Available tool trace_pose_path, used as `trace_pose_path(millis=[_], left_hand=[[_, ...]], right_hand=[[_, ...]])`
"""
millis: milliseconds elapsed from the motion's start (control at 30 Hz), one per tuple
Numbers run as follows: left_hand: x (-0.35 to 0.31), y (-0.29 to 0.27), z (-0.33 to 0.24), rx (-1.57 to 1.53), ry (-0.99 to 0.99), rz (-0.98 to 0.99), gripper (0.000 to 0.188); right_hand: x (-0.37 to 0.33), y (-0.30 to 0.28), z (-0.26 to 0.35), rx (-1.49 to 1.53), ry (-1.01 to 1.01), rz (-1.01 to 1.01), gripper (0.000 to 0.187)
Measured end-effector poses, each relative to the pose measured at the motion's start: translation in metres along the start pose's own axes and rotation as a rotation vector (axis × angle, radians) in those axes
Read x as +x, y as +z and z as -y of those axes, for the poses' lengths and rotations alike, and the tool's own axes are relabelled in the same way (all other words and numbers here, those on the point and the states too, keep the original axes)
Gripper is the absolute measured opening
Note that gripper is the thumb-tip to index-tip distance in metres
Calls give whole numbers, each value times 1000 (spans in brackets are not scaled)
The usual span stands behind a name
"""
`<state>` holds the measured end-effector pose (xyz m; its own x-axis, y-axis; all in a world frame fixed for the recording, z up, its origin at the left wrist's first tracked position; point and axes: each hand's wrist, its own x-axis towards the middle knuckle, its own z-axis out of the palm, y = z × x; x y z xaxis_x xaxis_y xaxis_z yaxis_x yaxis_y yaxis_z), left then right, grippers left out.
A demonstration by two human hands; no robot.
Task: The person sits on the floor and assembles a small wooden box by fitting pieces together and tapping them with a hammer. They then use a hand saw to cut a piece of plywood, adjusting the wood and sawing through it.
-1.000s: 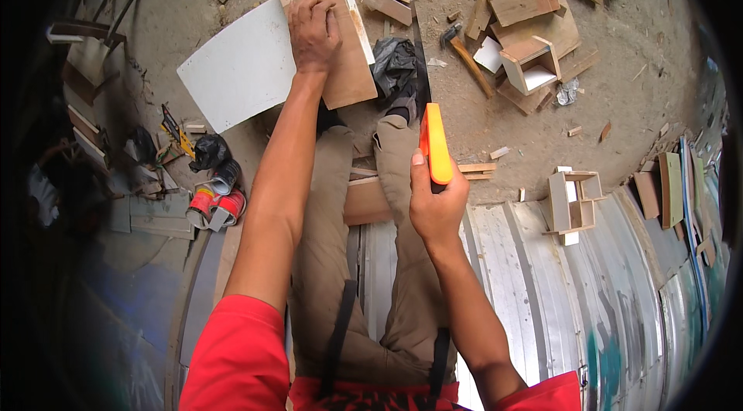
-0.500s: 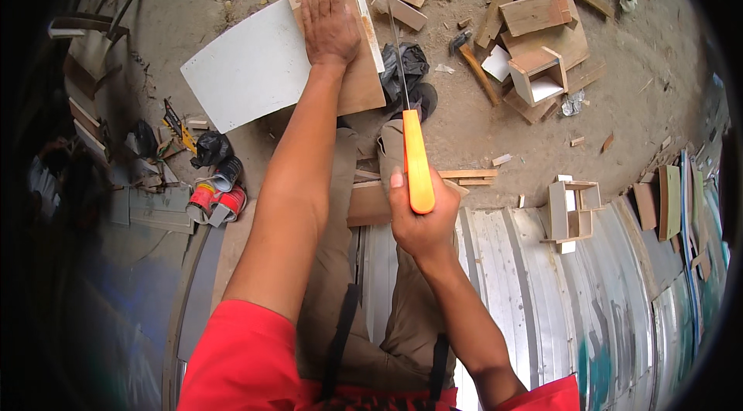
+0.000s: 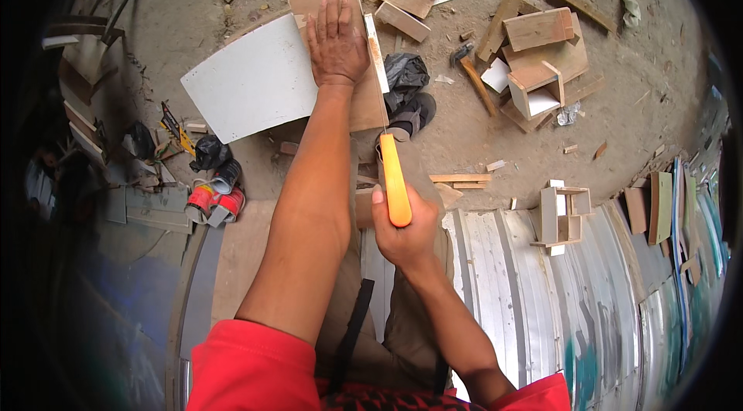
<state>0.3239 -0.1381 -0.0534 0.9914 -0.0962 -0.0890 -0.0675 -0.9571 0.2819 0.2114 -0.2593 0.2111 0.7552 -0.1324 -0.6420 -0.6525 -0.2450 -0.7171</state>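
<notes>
My left hand (image 3: 338,43) lies flat, fingers stretched out, on a thin brown board (image 3: 367,107). That board rests over a white panel (image 3: 249,78), which sticks out to the left. The right hand (image 3: 412,234) is wrapped round the yellow-orange handle of a handsaw (image 3: 395,183). Its blade, seen almost edge-on, meets the near right corner of the brown board; most of it is hidden from view. Along the board's right edge shows a narrow white strip (image 3: 376,53). A shoe (image 3: 418,114) and a black plastic bag (image 3: 405,77) are just right of the boards.
On the dirt floor at the right lie a hammer (image 3: 477,84), wood offcuts (image 3: 538,29) and an open wooden box (image 3: 535,90). A small wooden frame (image 3: 563,214) stands on corrugated metal sheets (image 3: 495,279). Red cans (image 3: 226,200) sit at the left.
The saw has shifted left and slightly toward me, and its blade now lines up with the board's right edge instead of standing clear of it. My left hand stays pressed on the board.
</notes>
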Motion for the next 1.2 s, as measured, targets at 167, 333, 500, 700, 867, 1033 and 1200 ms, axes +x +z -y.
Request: trace_pose_path(millis=[167, 333, 500, 700, 867, 1033, 1200], left_hand=[[-2, -6, -2, -8, -27, 50, 66], [-1, -7, 0, 34, -31, 103, 69], [7, 13, 8, 72, 12, 40, 70], [-3, -9, -4, 30, -70, 145, 72], [0, -10, -4, 1, -52, 103, 71], [8, 9, 4, 90, 13, 59, 74], [2, 8, 4, 77, -16, 63, 72]], right_hand=[[-65, -17, 1, 2, 25, -17, 7], [23, 7, -7, -48, 22, -69, 2], [158, 55, -19, 110, -84, -183, 22], [-42, -15, -17, 37, 141, 22, 4], [-8, -11, -15, -12, 75, -55, 4], [169, 42, -11, 77, -23, -131, 19], [25, 26, -30, 100, -39, -94, 7]])
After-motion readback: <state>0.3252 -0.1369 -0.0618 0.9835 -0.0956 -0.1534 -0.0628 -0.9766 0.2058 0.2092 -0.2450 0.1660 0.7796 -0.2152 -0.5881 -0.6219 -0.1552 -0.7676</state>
